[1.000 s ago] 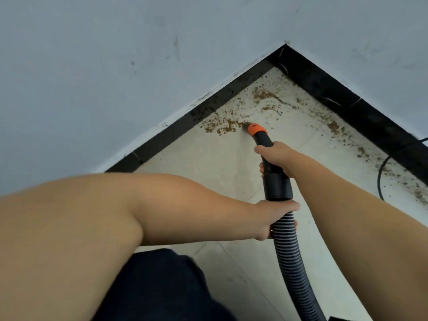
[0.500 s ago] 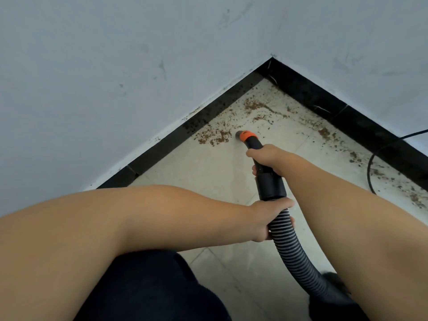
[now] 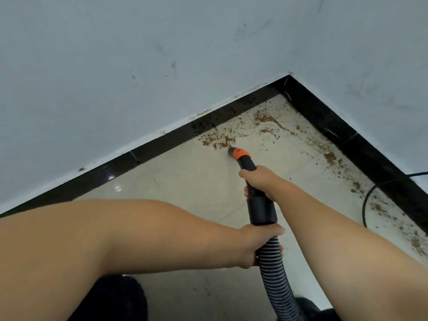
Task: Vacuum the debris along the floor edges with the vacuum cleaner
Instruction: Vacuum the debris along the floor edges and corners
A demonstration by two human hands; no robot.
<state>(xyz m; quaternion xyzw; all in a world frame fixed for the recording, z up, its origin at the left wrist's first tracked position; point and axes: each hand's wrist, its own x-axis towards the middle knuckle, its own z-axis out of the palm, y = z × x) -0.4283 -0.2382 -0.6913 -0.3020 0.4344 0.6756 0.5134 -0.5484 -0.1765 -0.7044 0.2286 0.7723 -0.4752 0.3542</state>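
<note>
A black vacuum wand with an orange nozzle tip (image 3: 239, 153) points at the floor, its mouth right beside a brown debris patch (image 3: 218, 140) by the left skirting. My right hand (image 3: 260, 181) grips the wand just behind the tip. Lower down, my left hand (image 3: 259, 245) holds the ribbed grey hose (image 3: 276, 281) where it joins the black cuff (image 3: 262, 210). More debris (image 3: 265, 118) lies toward the corner, and a trail of debris (image 3: 330, 157) runs along the right skirting.
Two pale walls meet in a corner (image 3: 289, 76) with black skirting (image 3: 162, 140) at their base. A black cable (image 3: 368, 200) loops on the cream tiles at the right. My dark trouser knee (image 3: 113, 300) fills the lower left.
The nozzle stays by the edge of the debris patch near the left skirting, and the patch looks slightly smaller. My head view has shifted a little; both hands keep their grips.
</note>
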